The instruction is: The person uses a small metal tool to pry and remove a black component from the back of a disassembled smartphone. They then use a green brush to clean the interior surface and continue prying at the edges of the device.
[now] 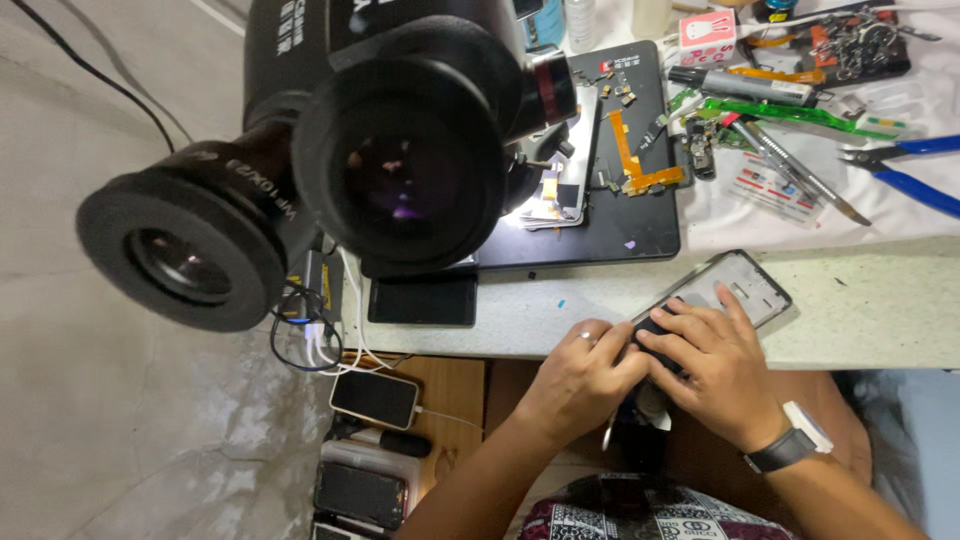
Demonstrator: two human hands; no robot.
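Grey phone frame (735, 285) overhanging bench edge (880, 360)

The near end of the phone frame (727, 289) is hidden under both hands, so how the fingers (668, 345) grip it cannot be told. The left hand (582, 372) and right hand (716, 366) also cover a dark part between them, too hidden to identify. The microscope (330, 140) blocks much of the black mat (640, 225) and is cut off at the top edge. The blue-handled pliers (905, 168) run off the right edge. The small parts (625, 92) on the mat are too tiny to tell apart. The stacked phones (362, 492) below the bench (880, 300) are cut by the bottom edge.
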